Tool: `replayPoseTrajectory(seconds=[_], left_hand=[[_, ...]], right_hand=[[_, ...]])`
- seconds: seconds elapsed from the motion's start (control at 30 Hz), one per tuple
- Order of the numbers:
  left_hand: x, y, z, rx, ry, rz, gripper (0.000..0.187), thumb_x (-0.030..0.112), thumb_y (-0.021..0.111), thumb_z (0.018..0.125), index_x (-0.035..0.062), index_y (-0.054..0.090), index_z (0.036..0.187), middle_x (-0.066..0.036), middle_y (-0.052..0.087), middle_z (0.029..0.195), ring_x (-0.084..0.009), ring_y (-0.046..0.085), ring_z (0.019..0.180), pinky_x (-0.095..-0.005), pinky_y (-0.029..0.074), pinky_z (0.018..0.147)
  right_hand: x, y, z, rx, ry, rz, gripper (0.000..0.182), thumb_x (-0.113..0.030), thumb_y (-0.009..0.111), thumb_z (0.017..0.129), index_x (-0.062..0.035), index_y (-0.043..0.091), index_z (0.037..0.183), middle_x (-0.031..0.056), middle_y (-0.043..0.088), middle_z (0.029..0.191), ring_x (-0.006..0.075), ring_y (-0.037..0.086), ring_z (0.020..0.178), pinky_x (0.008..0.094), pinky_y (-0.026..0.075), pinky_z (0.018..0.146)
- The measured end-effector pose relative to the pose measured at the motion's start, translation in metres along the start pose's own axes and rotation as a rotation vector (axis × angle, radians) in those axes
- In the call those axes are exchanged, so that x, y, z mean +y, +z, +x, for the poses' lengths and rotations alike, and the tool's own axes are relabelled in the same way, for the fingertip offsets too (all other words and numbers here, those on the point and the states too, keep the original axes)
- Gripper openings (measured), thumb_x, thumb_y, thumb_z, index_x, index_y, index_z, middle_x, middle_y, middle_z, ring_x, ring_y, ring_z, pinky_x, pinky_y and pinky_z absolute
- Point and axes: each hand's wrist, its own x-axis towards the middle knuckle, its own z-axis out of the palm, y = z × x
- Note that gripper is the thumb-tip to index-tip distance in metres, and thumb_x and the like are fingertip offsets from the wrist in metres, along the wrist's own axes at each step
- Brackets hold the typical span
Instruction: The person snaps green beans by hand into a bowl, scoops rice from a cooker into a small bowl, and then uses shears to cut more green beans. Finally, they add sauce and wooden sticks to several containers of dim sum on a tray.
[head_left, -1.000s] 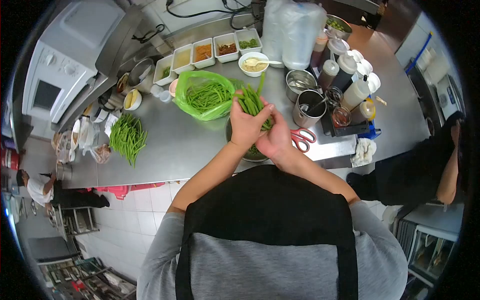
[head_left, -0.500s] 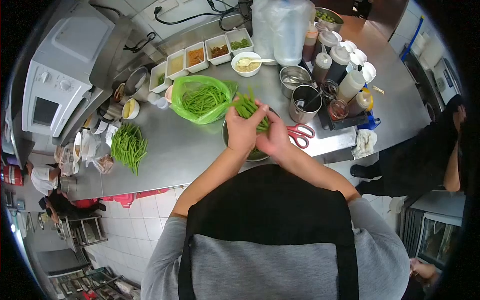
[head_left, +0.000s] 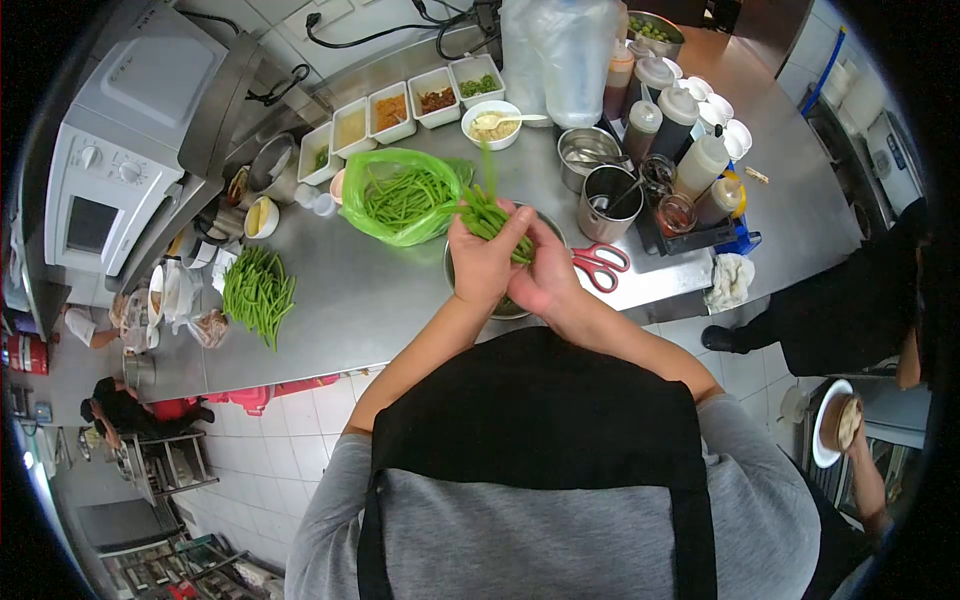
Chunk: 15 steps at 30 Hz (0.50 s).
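Observation:
Between my two hands is a bunch of green beans, held over a round metal bowl that my hands and forearms partly cover. My left hand is closed around the bunch from the left. From the right, my right hand cups the same beans, its fingers partly hidden. Just left of my hands, a green plastic bag stands open with more beans inside. Red-handled scissors lie beside the bowl on the right. Further left, a loose pile of green beans rests on the steel counter.
White tubs of chopped ingredients line the back, near a white bowl with a spoon. Metal pots and sauce bottles stand right. A microwave is at left. A co-worker's hand holds a plate at lower right.
My hands stay over the bowl, and the bunch of green beans has shifted slightly lower between them. At lower right, a co-worker's hand with a white plate has come into view.

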Motion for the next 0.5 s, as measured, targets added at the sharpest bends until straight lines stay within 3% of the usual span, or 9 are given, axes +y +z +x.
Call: replayPoseTrajectory(seconds=[0.13, 0.23, 0.4, 0.5], left_hand=[[-0.001, 0.0, -0.001, -0.014, -0.035, -0.098, 0.024, -0.002, 0.07, 0.072, 0.0033, 0.052, 0.087, -0.002, 0.058, 0.079, -0.0093, 0.056, 0.072, -0.023, 0.046, 0.065], [-0.002, 0.003, -0.004, -0.016, 0.037, -0.046, 0.021, -0.003, 0.068, 0.073, 0.0032, 0.052, 0.086, -0.003, 0.058, 0.08, -0.0094, 0.056, 0.073, -0.0228, 0.046, 0.066], [-0.006, 0.0, -0.005, -0.097, 0.072, 0.001, 0.02, -0.006, 0.063, 0.077, 0.0053, 0.049, 0.085, -0.004, 0.055, 0.084, -0.0134, 0.056, 0.079, -0.0275, 0.047, 0.071], [0.002, 0.004, -0.009, -0.027, -0.098, -0.075, 0.019, -0.006, 0.063, 0.076, 0.0058, 0.05, 0.083, -0.003, 0.055, 0.082, -0.0116, 0.055, 0.076, -0.0262, 0.046, 0.07]], right_hand=[[0.002, -0.009, 0.007, -0.008, 0.014, 0.093, 0.043, -0.031, 0.027, 0.096, 0.0004, 0.052, 0.111, 0.0115, 0.052, 0.119, 0.0265, 0.044, 0.116, 0.0389, 0.031, 0.102], [0.003, -0.042, 0.022, -0.306, 0.072, 0.266, 0.04, -0.029, 0.029, 0.095, 0.0005, 0.049, 0.113, 0.0131, 0.053, 0.116, 0.0272, 0.045, 0.114, 0.0391, 0.031, 0.102], [-0.001, -0.023, 0.021, 0.046, -0.079, 0.055, 0.033, -0.022, 0.033, 0.093, 0.0004, 0.049, 0.112, 0.015, 0.054, 0.112, 0.0275, 0.049, 0.109, 0.0393, 0.035, 0.1], [0.002, -0.008, 0.013, 0.144, -0.049, -0.004, 0.032, -0.02, 0.035, 0.092, 0.0001, 0.051, 0.111, 0.0151, 0.055, 0.112, 0.028, 0.05, 0.108, 0.0396, 0.036, 0.098]])
